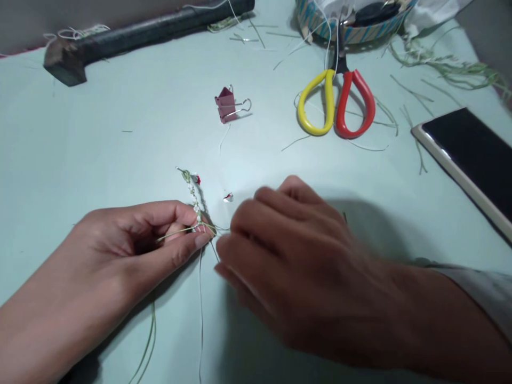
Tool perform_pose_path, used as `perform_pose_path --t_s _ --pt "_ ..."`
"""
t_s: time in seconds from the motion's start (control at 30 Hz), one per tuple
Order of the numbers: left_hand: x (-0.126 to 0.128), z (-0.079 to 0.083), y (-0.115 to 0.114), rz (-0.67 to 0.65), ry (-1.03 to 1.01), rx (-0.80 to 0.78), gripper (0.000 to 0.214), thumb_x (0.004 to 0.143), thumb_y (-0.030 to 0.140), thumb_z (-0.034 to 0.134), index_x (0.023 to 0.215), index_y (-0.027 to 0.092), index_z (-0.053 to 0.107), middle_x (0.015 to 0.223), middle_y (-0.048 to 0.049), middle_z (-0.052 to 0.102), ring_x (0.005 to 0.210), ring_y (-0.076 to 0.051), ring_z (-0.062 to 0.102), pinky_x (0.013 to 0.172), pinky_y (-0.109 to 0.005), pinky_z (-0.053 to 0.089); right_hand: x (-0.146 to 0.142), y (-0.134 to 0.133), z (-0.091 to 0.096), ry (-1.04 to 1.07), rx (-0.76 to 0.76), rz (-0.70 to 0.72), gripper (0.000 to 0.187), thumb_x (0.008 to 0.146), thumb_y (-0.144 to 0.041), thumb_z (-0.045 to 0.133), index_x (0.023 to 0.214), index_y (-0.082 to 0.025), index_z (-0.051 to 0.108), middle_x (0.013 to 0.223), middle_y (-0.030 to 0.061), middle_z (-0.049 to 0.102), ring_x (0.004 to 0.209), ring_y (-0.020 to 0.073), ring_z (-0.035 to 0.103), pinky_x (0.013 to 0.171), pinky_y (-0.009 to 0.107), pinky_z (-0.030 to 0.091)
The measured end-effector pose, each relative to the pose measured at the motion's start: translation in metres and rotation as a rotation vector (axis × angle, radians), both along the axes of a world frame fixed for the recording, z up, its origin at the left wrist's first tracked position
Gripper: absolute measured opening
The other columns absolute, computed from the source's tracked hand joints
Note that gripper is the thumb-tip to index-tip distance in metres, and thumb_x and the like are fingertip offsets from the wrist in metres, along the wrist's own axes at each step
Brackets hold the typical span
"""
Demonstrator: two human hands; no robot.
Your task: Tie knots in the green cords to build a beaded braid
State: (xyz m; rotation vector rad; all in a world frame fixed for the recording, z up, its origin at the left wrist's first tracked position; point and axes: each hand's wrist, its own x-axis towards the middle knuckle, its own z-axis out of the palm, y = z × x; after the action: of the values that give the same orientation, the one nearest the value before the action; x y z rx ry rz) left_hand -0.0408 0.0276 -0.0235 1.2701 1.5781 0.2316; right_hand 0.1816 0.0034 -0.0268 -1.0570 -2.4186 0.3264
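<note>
My left hand pinches the near end of a thin beaded braid of pale green strands between thumb and forefinger. The braid runs up and away from the fingers to a small red bead at its tip. Loose green strands hang from the pinch toward me. My right hand is curled, knuckles up, its fingertips meeting the strands right beside the left thumb; what they grip is hidden. A tiny red and white bead lies on the table just beyond the hands.
A pink binder clip stands mid-table. Scissors with one yellow and one red handle lie farther right, below a striped bowl. A dark phone lies at the right edge, a dark bar at the back left.
</note>
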Motion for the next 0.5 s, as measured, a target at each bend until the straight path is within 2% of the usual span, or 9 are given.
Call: perform_pose_path --t_s 0.07,0.17,0.27,0.33,0.5 --pt "0.001 0.0 0.001 -0.004 -0.024 -0.024 0.038 0.071 0.067 0.074 0.076 0.028 0.072 0.06 0.003 0.051 0.05 -0.011 0.038 0.038 -0.02 0.033 -0.003 -0.006 0.0 -0.024 0.026 0.046 0.02 0.095 -0.017 0.058 0.075 -0.022 0.059 0.072 -0.0017 0.058 0.068 0.0189 0.049 0.067 0.039 0.034" --pt "0.003 0.002 0.002 -0.006 -0.005 -0.034 0.045 0.069 0.072 0.073 0.075 0.028 0.073 0.067 0.0007 0.056 0.055 -0.013 0.042 0.039 -0.02 0.033 -0.008 -0.015 -0.002 -0.017 0.048 0.046 0.025 0.091 -0.008 0.051 0.071 -0.021 0.058 0.07 -0.0009 0.058 0.065 0.0183 0.045 0.064 0.037 0.033" --pt "0.007 0.005 0.001 -0.029 0.006 -0.023 0.046 0.072 0.072 0.07 0.073 0.026 0.071 0.075 -0.001 0.061 0.064 -0.015 0.049 0.042 -0.019 0.032 -0.011 -0.019 -0.002 0.014 0.054 0.032 0.029 0.083 0.0 0.045 0.068 -0.021 0.058 0.065 -0.0006 0.055 0.059 0.0179 0.039 0.06 0.035 0.031" --pt "0.009 0.007 0.001 -0.034 0.001 -0.026 0.044 0.076 0.07 0.068 0.074 0.026 0.07 0.074 -0.0001 0.06 0.066 -0.015 0.05 0.046 -0.019 0.032 -0.011 -0.018 -0.001 0.019 0.061 0.037 0.031 0.083 0.0 0.043 0.066 -0.021 0.057 0.063 -0.0007 0.054 0.057 0.0177 0.038 0.059 0.035 0.03" --pt "0.013 0.011 0.001 -0.011 0.005 -0.033 0.04 0.076 0.063 0.069 0.069 0.024 0.065 0.066 0.0036 0.05 0.059 -0.012 0.041 0.047 -0.018 0.03 -0.003 -0.011 0.001 -0.068 0.035 0.088 0.032 0.086 0.004 0.04 0.076 -0.019 0.06 0.072 0.0005 0.059 0.063 0.0168 0.047 0.065 0.034 0.037"
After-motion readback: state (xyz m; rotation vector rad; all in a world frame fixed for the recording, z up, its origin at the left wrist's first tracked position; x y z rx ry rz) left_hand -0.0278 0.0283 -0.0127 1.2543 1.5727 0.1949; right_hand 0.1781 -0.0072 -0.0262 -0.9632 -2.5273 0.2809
